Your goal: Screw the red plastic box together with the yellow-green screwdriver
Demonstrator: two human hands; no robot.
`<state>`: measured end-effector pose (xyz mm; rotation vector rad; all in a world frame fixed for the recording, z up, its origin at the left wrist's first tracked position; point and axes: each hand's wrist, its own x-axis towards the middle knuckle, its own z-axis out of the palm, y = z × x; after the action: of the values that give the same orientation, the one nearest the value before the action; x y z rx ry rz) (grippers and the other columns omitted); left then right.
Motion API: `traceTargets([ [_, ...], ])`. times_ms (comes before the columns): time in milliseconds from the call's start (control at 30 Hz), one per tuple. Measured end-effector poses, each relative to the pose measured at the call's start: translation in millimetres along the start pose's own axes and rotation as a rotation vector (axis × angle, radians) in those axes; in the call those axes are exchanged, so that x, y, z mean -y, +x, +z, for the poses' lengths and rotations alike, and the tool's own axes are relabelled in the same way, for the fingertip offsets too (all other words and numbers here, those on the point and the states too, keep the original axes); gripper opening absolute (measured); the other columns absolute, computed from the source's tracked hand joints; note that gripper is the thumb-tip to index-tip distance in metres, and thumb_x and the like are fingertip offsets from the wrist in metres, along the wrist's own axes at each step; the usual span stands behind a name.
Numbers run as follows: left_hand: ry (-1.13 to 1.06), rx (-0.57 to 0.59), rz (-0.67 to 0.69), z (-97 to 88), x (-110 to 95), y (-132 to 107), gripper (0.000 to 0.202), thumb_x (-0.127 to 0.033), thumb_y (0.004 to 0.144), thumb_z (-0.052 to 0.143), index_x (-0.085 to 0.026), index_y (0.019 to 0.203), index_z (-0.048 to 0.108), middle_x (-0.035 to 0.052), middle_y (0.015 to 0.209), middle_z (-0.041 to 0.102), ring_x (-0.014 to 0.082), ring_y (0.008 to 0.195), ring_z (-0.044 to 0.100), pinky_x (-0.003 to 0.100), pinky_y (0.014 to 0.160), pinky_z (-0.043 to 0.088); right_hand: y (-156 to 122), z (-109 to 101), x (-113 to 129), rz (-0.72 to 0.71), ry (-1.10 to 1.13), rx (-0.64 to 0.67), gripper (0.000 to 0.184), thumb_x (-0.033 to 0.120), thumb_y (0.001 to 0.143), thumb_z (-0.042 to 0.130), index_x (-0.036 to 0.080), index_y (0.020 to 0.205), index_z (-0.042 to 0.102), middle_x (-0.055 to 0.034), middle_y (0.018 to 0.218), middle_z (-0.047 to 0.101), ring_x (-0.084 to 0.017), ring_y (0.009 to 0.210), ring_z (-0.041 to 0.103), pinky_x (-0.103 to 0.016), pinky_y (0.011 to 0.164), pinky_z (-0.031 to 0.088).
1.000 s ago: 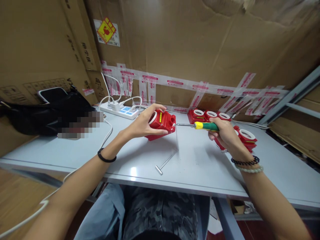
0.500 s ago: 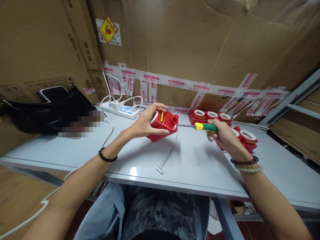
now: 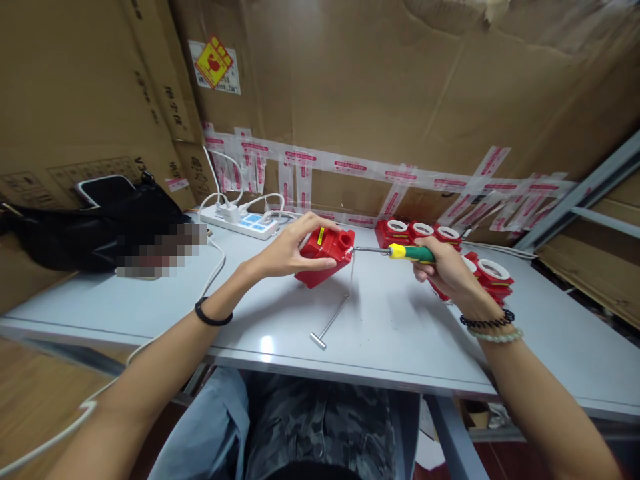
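My left hand (image 3: 285, 253) grips a red plastic housing (image 3: 326, 256) and holds it tilted on the grey table (image 3: 150, 307). My right hand (image 3: 447, 270) is closed round the green and yellow handle of a screwdriver (image 3: 407, 253). Its metal shaft points left and its tip touches the right side of the housing. A metal T-handled tool (image 3: 331, 322) lies on the table just in front of the housing.
Several more red housings with white rings (image 3: 423, 232) stand behind my right hand. A white power strip (image 3: 240, 223) with plugged cables sits at the back. A black bag (image 3: 95, 223) with a phone on it lies at the left. Cardboard walls enclose the table.
My left hand has tipped the red housing further over, so its white ring is now hidden. The screwdriver tip stays at the housing's right side.
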<state>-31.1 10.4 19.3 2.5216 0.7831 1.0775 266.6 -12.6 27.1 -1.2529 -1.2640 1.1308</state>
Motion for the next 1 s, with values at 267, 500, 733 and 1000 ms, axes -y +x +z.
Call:
traceTargets([
  [267, 0.059, 0.101, -0.085, -5.3, 0, 1, 0.051, -0.048, 0.074, 0.065, -0.027, 0.119, 0.053, 0.005, 0.112, 0.054, 0.0228, 0.1, 0.054, 0.041, 0.09, 0.046, 3, -1, -3, 0.023, 0.038, 0.008, 0.027, 0.033, 0.076, 0.055, 0.021, 0.055, 0.043, 0.0082, 0.033, 0.032, -0.008, 0.032, 0.037, -0.021, 0.035, 0.036],
  [500, 0.009, 0.115, -0.175, -8.6, 0, -1, 0.044, -0.042, 0.075, 0.064, -0.023, 0.111, 0.047, 0.0053, 0.107, 0.058, 0.0197, 0.089, 0.059, 0.035, 0.077, 0.05, 3, 0, -3, 0.031, 0.037, 0.0, 0.03, 0.032, 0.075, 0.054, 0.021, 0.051, 0.041, 0.0075, 0.033, 0.033, -0.008, 0.032, 0.038, -0.022, 0.035, 0.036],
  [733, -0.026, 0.056, -0.161, 0.6, 4, 1, 0.047, -0.045, 0.077, 0.062, -0.024, 0.115, 0.043, 0.0053, 0.109, 0.058, 0.0194, 0.091, 0.059, 0.033, 0.075, 0.051, 3, 2, -3, 0.037, 0.03, 0.001, 0.031, 0.031, 0.076, 0.053, 0.021, 0.049, 0.042, 0.0068, 0.032, 0.032, -0.008, 0.031, 0.038, -0.022, 0.035, 0.037],
  [1000, 0.366, -0.142, -0.023, 4.3, -12, 0, 0.019, -0.032, 0.078, 0.057, -0.026, 0.095, 0.064, 0.0051, 0.118, 0.052, 0.0249, 0.11, 0.05, 0.044, 0.096, 0.032, 1, 6, -6, -0.019, 0.043, 0.016, 0.032, 0.032, 0.079, 0.052, 0.021, 0.051, 0.042, 0.0072, 0.033, 0.034, -0.009, 0.032, 0.041, -0.022, 0.037, 0.037],
])
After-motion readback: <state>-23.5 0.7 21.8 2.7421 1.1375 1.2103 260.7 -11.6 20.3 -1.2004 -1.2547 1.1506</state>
